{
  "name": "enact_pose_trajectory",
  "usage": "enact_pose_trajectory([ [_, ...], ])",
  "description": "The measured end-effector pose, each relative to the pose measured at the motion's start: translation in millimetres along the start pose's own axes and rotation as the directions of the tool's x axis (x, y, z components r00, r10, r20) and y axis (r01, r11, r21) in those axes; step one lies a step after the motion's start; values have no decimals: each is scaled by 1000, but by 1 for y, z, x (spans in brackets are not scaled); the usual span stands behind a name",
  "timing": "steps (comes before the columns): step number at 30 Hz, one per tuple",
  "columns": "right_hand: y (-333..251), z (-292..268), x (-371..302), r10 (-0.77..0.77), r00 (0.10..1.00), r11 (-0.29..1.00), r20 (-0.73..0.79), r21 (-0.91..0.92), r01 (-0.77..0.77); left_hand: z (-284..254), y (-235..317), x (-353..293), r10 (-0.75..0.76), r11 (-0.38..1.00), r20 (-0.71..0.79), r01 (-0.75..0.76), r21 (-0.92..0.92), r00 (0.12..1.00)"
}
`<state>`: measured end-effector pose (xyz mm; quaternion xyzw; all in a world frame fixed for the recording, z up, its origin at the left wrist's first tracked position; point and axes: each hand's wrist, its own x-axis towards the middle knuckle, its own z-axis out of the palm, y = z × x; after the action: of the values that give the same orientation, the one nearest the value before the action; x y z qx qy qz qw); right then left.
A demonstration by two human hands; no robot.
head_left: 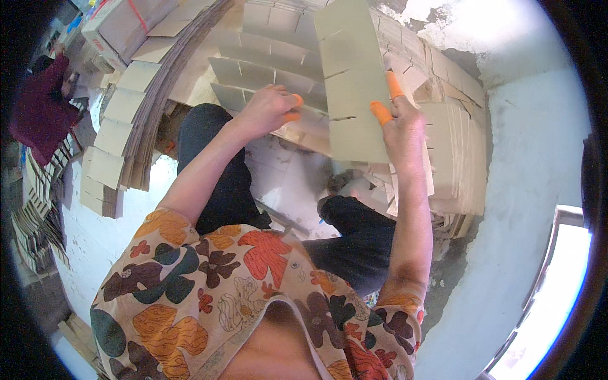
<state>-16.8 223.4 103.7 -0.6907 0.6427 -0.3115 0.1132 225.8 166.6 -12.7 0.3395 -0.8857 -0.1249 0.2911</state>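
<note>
My right hand (pixel 403 130), with orange covers on its thumb and a finger, grips a long slotted cardboard strip (pixel 354 82) by its right edge. The strip stands nearly upright, and short slits run in from its left edge. My left hand (pixel 269 111) is to the left of the strip, apart from it. Its fingers are loosely curled, and its orange-covered thumb and fingertip stand apart with nothing seen between them. Just beyond it is a row of standing cardboard dividers (pixel 269 50), fitted together with cross pieces.
Stacked slotted cardboard (pixel 130 111) lines the left, with a white box (pixel 117 28) behind it. More cardboard stacks (pixel 453 155) lean by the pale wall (pixel 525 158) at right. A person in a dark red top (pixel 44 107) is at the far left, near more dividers (pixel 38 234).
</note>
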Motion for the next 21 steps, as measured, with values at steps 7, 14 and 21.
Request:
enact_pose_trajectory([
  [7,-12,19,10,-54,995,998,79,-8,55,18,-9,-2,11,998,-80,-16,-69,997],
  [14,-9,22,23,-183,978,983,101,-14,185,26,-12,1,-11,998,-79,6,-58,997],
  [21,6,46,37,-315,941,949,128,35,313,20,-6,8,-7,998,-83,2,-60,997],
])
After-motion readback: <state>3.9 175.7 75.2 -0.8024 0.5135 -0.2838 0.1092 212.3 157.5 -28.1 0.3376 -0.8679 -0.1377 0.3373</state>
